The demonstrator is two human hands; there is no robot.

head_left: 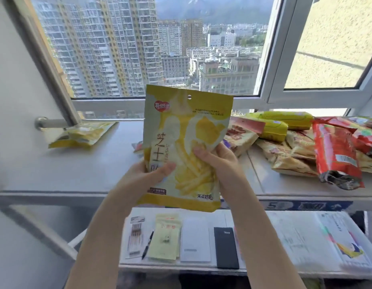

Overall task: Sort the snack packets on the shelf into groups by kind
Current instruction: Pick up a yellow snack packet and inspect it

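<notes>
Between both hands, up in front of the window: glossy yellow-and-white plastic snack pouch [186,142], flat, upright, hang hole at top. Left hand [148,174] curled round its lower left edge, thumb across the front. Right hand [217,158] gripping the right side, fingertips pressed into the crinkly film. Further left of the left hand, flat on the white shelf [55,170]: matching yellow pouches [80,133]. Right of the right hand: jumbled heap of crumpled packets, shiny red foil bag [337,155], tan printed bags [289,157], puffy yellow-green packs [283,119].
</notes>
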